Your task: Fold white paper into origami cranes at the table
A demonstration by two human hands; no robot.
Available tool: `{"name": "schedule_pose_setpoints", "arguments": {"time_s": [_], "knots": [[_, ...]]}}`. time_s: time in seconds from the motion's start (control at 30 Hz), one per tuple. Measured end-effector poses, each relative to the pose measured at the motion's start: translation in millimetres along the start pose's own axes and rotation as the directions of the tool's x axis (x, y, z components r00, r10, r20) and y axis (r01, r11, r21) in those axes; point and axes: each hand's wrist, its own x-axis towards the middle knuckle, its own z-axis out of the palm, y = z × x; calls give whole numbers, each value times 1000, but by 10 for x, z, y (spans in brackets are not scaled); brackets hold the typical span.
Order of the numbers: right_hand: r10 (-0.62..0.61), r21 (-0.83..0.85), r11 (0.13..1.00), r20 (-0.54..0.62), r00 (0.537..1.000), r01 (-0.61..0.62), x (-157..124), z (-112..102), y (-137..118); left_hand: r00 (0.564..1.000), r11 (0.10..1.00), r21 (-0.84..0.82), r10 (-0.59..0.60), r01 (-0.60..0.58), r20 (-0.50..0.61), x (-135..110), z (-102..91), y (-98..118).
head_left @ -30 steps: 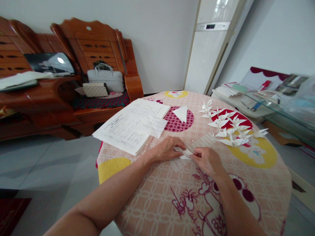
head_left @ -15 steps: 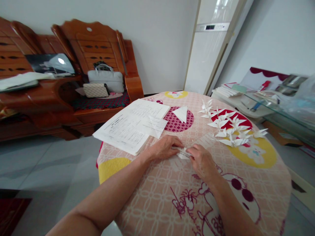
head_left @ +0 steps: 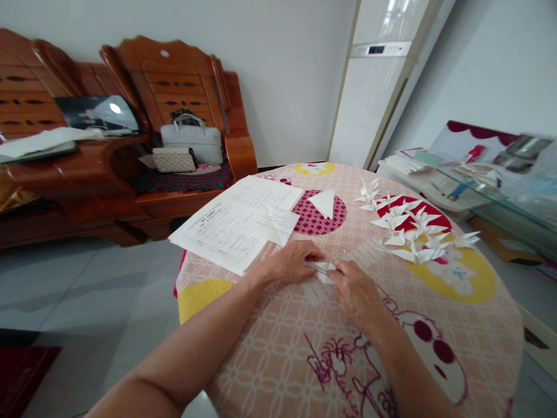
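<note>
Between my two hands lies a small folded piece of printed white paper (head_left: 324,274), low over the cloth-covered table. My left hand (head_left: 296,259) has its fingers curled onto the paper's left end. From the other side, my right hand (head_left: 353,285) pinches the right end with thumb and forefinger. The fingertips hide part of the folds. Behind my left hand, a creased sheet (head_left: 282,225) rests on the edge of a stack of printed pages (head_left: 226,223). Farther back is a white folded paper triangle (head_left: 324,203).
Several white paper cranes (head_left: 413,223) stand at the table's right. The patterned tablecloth (head_left: 270,348) covers the round table. A glass-topped side table (head_left: 491,200) with papers stands beyond. At the left, a wooden chair (head_left: 174,75) holds a grey handbag (head_left: 194,142).
The whole view has shifted slightly, so things sit a little farther right. Both hands stay on the folded paper, with the right fingers moved slightly along it.
</note>
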Motion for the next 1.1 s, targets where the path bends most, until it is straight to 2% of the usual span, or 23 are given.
{"name": "schedule_pose_setpoints", "arguments": {"time_s": [0.1, 0.23, 0.6, 0.77, 0.87, 1.1], "knots": [[-2, -8, 1000, -2, 1000, 2, -5, 8, 11, 1000, 999, 43, 14, -14, -5, 10, 33, 17], [2, -38, 999, 9, 1000, -2, 10, 23, 22, 999, 999, -29, -43, 42, -23, 21, 48, -12], [2, 12, 1000, 8, 1000, -2, 20, 57, 31, 992, 960, -251, -107, 122, 71, -32, -139, -144], [-9, -4, 1000, 12, 1000, 9, 26, 54, 31, 991, 949, -284, -134, 137, 28, -39, -179, -173], [-5, -10, 1000, 13, 1000, 5, 29, 39, 22, 987, 954, -261, -161, 149, -27, -19, -153, -120], [12, 16, 1000, 15, 1000, -13, 21, 41, 16, 982, 952, -256, -183, 167, -42, 93, 70, -10]]}}
